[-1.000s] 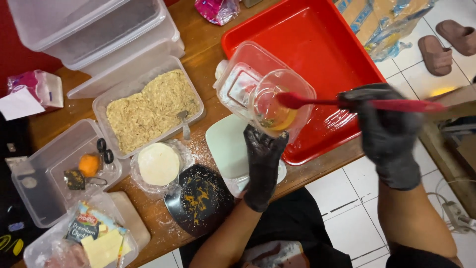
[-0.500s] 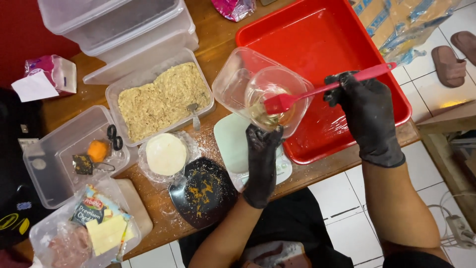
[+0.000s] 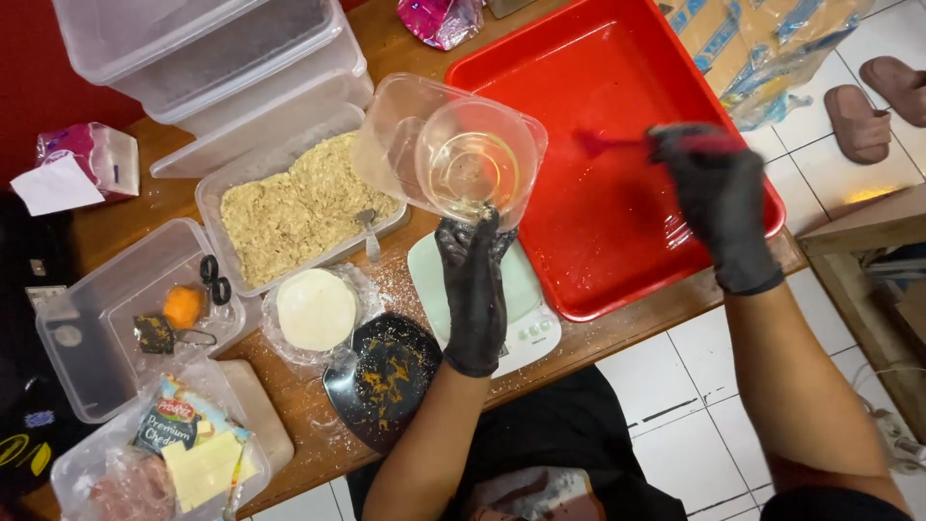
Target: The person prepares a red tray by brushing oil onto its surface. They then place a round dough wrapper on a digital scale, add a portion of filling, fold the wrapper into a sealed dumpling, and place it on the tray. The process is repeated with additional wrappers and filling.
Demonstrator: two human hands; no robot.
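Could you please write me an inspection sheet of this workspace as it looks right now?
Surface: wooden table, crumbs scattered near its front edge.
Job's things: clear bowl with yellowish liquid; red brush, blurred, over red tray.
Clutter: breadcrumb tub, black plate, scale, stacked tubs.
Hands: left hand holds the bowl; right hand grips the brush.
Cables: white cable on the floor.
Surroundings: tiled floor, sandals.
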